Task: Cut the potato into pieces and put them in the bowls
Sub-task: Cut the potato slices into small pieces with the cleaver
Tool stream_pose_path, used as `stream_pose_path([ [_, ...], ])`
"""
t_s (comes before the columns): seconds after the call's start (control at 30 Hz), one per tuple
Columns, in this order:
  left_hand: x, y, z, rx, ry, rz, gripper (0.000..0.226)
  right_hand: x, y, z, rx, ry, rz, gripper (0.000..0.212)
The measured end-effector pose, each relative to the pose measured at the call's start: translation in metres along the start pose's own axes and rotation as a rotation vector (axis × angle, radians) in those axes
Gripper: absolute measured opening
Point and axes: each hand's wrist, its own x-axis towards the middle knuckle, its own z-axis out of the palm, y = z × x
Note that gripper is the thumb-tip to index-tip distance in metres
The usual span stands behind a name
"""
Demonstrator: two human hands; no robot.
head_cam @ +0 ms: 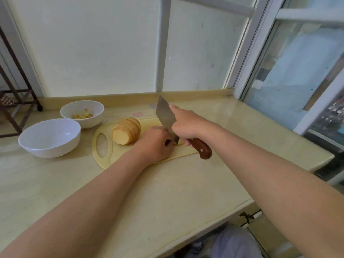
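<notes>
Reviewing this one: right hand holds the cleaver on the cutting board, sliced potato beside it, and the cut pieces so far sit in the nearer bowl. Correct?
Not quite. The head view shows the cut pieces in the farther bowl; the nearer bowl holds none. The rest stands: right hand holds the cleaver on the cutting board, sliced potato beside it.

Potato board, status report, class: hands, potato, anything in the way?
Right hand grips cleaver, blade down. Left hand holds potato piece beside blade. Sliced potato sits on cutting board; far bowl holds pieces. Nothing obstructing.
</notes>
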Motion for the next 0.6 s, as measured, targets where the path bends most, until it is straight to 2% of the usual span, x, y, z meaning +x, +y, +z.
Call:
stream_pose_path([
  [0.13, -0.001, -0.002, 0.002, -0.007, -0.004, -0.042, 0.021, 0.000, 0.030, -0.007, 0.305, 0.080, 0.072, 0.084],
  [0.27, 0.000, -0.003, 0.003, -0.021, -0.009, -0.062, 0.018, -0.015, 0.075, -0.014, 0.540, 0.140, 0.162, 0.083],
  [0.47, -0.001, 0.002, -0.001, -0.011, -0.029, -0.064, 0.014, -0.036, 0.122, -0.001, 0.670, 0.165, 0.234, 0.084],
  [0.6, 0.000, 0.005, -0.001, 0.007, -0.031, -0.127, 0.021, -0.039, 0.127, 0.002, 0.672, 0.135, 0.223, 0.079],
])
